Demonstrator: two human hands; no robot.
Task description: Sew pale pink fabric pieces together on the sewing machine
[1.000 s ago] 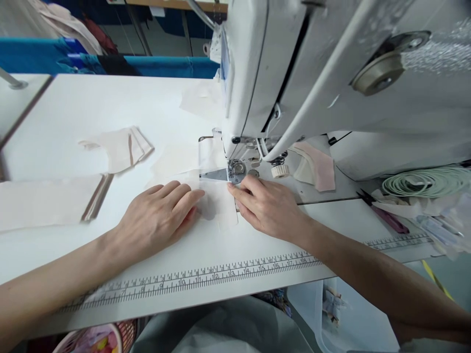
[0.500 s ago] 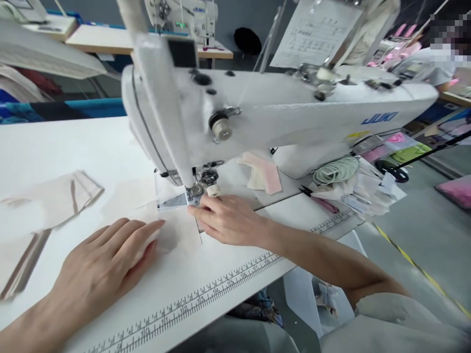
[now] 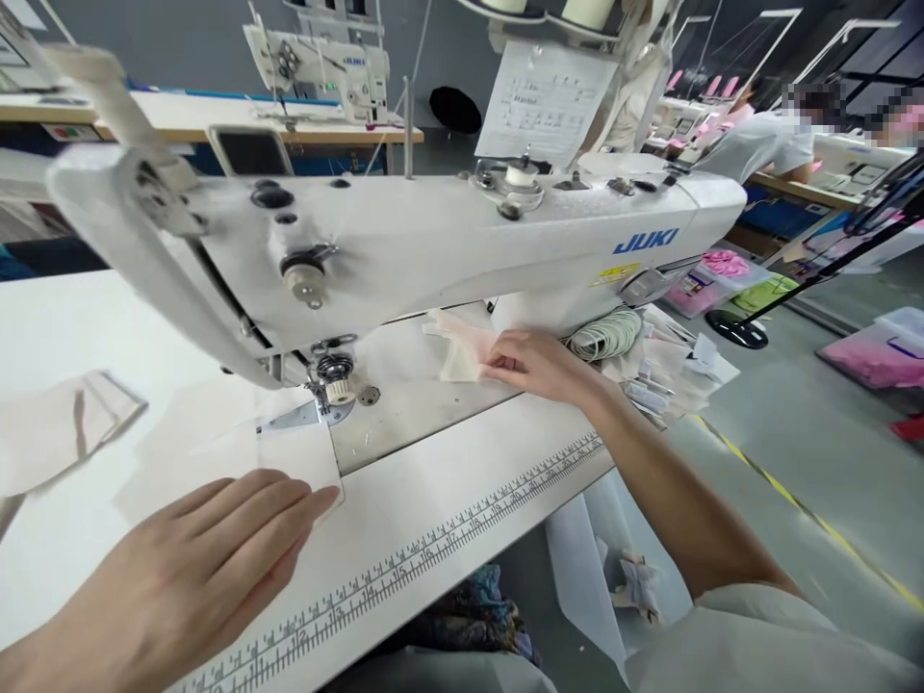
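My left hand lies flat on a thin, pale fabric piece, its fingers stretched towards the fabric's near edge. That piece lies beside the needle plate, in front of the presser foot of a white sewing machine. Under the machine's arm, my right hand has its fingertips closed on the edge of a pale pink and cream fabric piece. The thumb's grip is partly hidden by the bent fingers.
A ruler strip runs along the table's front edge. More pale fabric lies at the left. A coil of pale cord and a heap of scraps sit at the right. Beyond stand another sewing machine and a person.
My right hand has left the needle area and moved right to the pink and cream fabric. My left hand stays on the pale fabric. The view has shifted, showing more to the right.
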